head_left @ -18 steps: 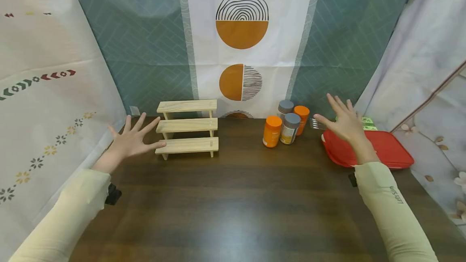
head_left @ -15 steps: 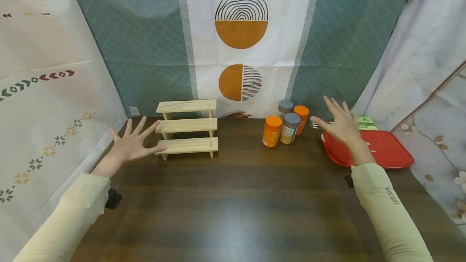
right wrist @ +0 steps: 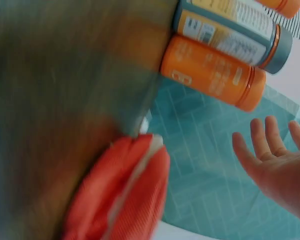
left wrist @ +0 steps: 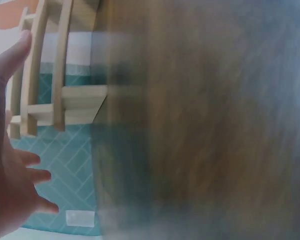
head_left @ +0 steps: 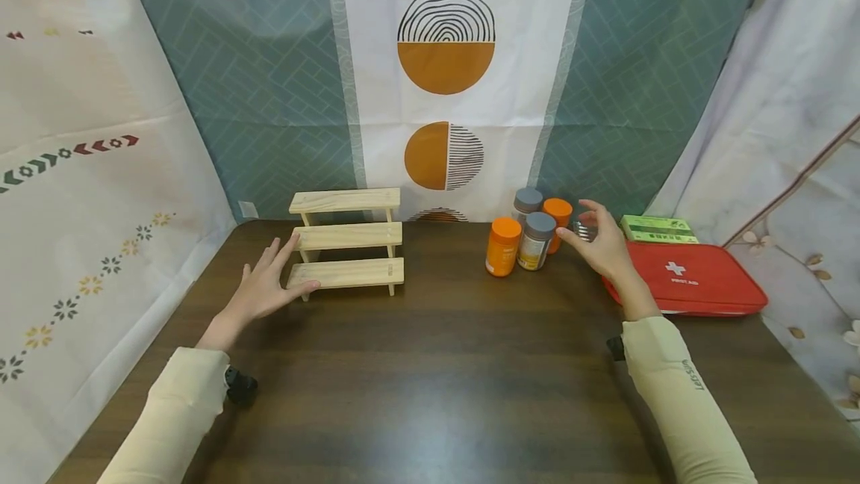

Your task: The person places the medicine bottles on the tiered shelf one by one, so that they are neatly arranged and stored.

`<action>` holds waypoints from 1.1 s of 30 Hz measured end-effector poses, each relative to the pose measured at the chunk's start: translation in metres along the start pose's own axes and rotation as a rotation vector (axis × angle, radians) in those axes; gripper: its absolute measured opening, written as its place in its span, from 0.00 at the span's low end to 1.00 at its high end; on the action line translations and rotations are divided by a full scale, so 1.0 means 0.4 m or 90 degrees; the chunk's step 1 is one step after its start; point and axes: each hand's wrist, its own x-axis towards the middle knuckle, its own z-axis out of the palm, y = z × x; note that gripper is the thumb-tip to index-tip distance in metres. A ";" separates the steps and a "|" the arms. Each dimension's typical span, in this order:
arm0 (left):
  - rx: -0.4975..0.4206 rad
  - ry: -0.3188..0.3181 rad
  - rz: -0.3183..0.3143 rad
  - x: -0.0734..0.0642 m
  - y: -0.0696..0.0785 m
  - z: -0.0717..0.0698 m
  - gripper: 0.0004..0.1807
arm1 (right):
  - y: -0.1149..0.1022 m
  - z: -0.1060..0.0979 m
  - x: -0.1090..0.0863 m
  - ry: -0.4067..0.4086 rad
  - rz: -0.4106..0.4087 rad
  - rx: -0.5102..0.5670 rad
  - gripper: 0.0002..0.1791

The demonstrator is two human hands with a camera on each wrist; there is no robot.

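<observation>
My left hand [head_left: 260, 291] is at the left end of a three-step wooden stand [head_left: 346, 273], fingers spread and thumb in front of the lowest step. Whether it touches the wood I cannot tell. In the left wrist view, nothing lies in the hand [left wrist: 10, 185]. My right hand [head_left: 606, 251] hovers just right of a cluster of bottles: an orange one [head_left: 502, 251], a grey-lidded one [head_left: 534, 246], another orange one [head_left: 559, 209] and another grey-lidded one [head_left: 527, 199] behind. The right wrist view shows its fingers [right wrist: 260, 140] loosely bent, apart from the nearest orange bottle [right wrist: 210, 72].
A red first-aid pouch [head_left: 699, 290] lies at the right, partly behind my right forearm. Behind it is a green box [head_left: 660, 228]. A silvery item [head_left: 581, 231] shows beside my right fingers. Patterned cloths [head_left: 282, 81] hang at the back and sides of the dark wooden table [head_left: 430, 372].
Both hands have come lower and inward, the left toward the wooden stand, the right leftward to the bottles. The right fingers are more bent. More of the pouch and green box shows.
</observation>
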 end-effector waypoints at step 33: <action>-0.459 0.128 0.039 -0.004 -0.029 0.118 0.52 | -0.018 0.124 0.011 0.064 0.086 0.134 0.33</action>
